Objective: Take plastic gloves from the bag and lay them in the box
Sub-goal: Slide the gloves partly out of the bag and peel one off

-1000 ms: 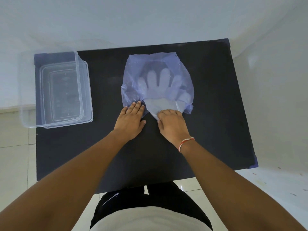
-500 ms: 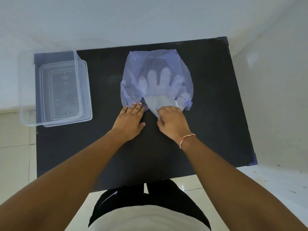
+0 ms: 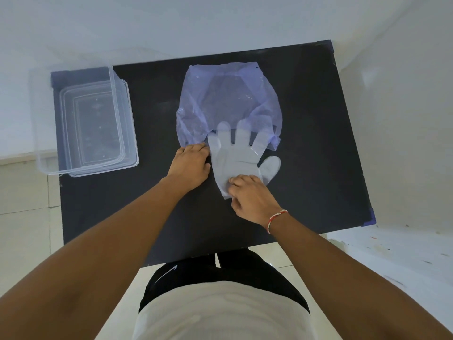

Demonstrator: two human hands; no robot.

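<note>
While the left hand (image 3: 191,163) grips the near edge of the bag (image 3: 228,99) with bent fingers, the right hand (image 3: 252,197) pinches the cuff of the glove (image 3: 235,160).

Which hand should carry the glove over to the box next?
Right, probably: the right hand pinches the plastic glove's cuff, while the left hand holds the bag's edge.

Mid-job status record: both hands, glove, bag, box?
left hand: holds the bag's near edge
right hand: pinches the glove's cuff
glove: flat on table, mostly out, fingertips under the bag's mouth
bag: lies flat, mid-table
box: far left, apart from the bag, no glove seen inside
</note>
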